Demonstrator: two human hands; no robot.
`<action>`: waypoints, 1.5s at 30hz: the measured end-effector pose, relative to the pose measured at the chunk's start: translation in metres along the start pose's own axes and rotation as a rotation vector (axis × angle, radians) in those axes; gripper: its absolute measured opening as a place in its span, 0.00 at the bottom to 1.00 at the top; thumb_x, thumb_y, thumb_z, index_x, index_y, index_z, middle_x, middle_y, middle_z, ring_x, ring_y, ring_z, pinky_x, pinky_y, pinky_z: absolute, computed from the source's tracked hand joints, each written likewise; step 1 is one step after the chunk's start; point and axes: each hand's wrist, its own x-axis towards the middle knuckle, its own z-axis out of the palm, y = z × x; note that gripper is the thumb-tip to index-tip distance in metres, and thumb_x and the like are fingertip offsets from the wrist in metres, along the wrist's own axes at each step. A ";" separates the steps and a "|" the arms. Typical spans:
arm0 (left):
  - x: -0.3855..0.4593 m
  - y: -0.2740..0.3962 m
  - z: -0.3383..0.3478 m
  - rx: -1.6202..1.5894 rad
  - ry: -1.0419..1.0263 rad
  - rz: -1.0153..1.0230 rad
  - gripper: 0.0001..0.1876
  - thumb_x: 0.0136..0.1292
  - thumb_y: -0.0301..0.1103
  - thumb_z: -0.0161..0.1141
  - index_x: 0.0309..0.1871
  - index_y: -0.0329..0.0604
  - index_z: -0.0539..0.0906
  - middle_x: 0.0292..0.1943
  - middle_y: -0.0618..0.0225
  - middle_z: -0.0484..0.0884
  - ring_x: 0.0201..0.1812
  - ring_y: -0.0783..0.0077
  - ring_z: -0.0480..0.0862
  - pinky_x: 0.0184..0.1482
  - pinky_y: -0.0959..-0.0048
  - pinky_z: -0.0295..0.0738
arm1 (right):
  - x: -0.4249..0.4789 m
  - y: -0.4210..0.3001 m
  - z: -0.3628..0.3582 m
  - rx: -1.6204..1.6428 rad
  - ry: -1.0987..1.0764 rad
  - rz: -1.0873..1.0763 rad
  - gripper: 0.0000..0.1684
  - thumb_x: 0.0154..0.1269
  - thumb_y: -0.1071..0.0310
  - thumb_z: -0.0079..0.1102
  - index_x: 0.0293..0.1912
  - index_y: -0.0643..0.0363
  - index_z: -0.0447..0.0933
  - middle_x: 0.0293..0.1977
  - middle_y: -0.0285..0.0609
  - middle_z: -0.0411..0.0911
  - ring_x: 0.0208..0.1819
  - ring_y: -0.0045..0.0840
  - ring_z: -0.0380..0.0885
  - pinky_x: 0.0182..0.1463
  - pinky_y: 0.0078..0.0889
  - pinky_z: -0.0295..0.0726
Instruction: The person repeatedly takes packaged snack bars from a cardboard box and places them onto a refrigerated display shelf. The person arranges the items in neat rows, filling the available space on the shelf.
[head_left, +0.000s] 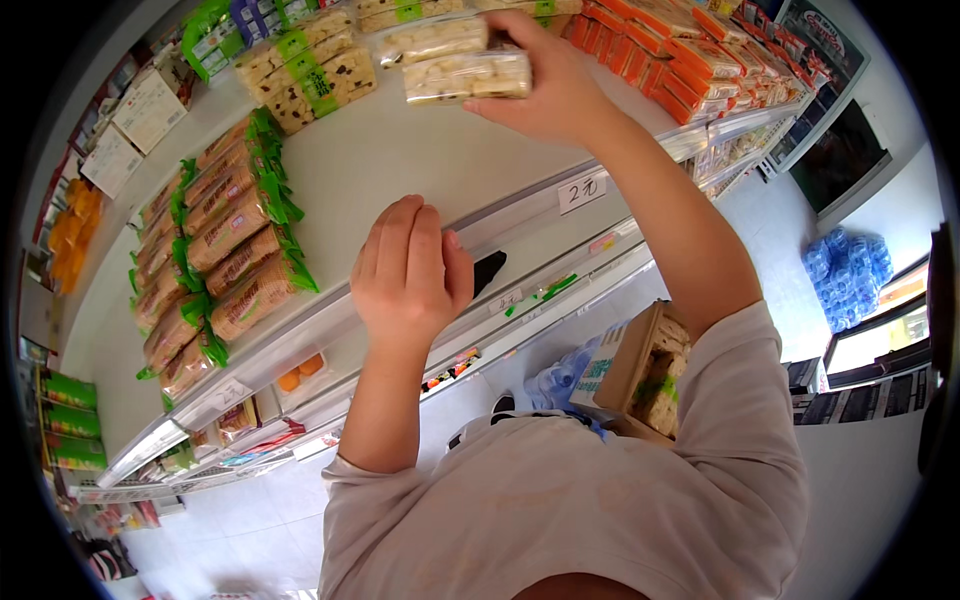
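Observation:
My right hand (551, 82) grips a clear-wrapped block of pale puffed-grain snack (466, 77) above the upper shelf (420, 154). Its thumb lies along the near lower edge, and the fingers reach over the far side. Just behind that block is another pale wrapped block (433, 41); I cannot tell whether the hand touches it. At the shelf's front edge is my left hand (405, 274), back of the hand up, fingers together and curled. Nothing shows in it, though its palm is hidden. A black object (489, 271) appears beside its thumb, lower down.
Green-ended snack packs (229, 214) lie in rows at left, beside stacked puffed-grain packs with green labels (311, 71). Orange packs (675, 56) fill the right end. Below are a price-tagged shelf rail (525, 206), an open cardboard box (630, 367) of snacks and bottled water (559, 379).

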 end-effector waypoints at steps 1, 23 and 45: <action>0.000 0.001 0.001 -0.011 0.006 -0.011 0.13 0.60 0.22 0.64 0.49 0.32 0.86 0.48 0.50 0.89 0.42 0.50 0.90 0.43 0.62 0.89 | -0.012 -0.001 -0.011 0.192 -0.009 0.046 0.48 0.58 0.63 0.79 0.74 0.63 0.67 0.66 0.58 0.75 0.68 0.46 0.77 0.71 0.48 0.78; -0.056 0.195 0.094 -1.455 -0.932 -0.496 0.42 0.80 0.33 0.54 0.87 0.26 0.44 0.83 0.41 0.59 0.83 0.49 0.61 0.83 0.58 0.53 | -0.345 -0.081 -0.053 1.140 0.867 1.052 0.40 0.66 0.71 0.69 0.75 0.56 0.66 0.65 0.46 0.78 0.64 0.35 0.81 0.64 0.45 0.86; -0.152 0.233 0.111 -1.056 -1.211 -0.501 0.17 0.73 0.24 0.63 0.63 0.37 0.81 0.39 0.63 0.81 0.37 0.69 0.83 0.39 0.67 0.81 | -0.441 -0.089 -0.086 0.018 0.079 1.509 0.40 0.69 0.64 0.62 0.79 0.54 0.66 0.66 0.53 0.80 0.66 0.43 0.79 0.71 0.39 0.76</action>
